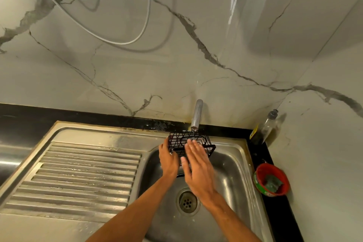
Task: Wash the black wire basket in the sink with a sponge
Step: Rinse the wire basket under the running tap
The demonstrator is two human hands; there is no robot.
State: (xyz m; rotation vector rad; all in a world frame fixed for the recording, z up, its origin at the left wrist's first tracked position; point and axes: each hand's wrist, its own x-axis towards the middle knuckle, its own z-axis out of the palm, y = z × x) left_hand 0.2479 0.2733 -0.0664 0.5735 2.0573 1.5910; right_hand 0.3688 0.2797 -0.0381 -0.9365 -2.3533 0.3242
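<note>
Rinse step: left grip (pixel 169 160) holds black wire basket (pixel 176 139), right grip (pixel 198 165) spread flat on it; next, fetch probable sponge (pixel 273 182) from desk's right edge.

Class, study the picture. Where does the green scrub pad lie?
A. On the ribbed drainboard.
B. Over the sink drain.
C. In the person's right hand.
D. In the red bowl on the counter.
D: the green scrub pad sits inside the red bowl, on the black counter right of the sink.
</note>
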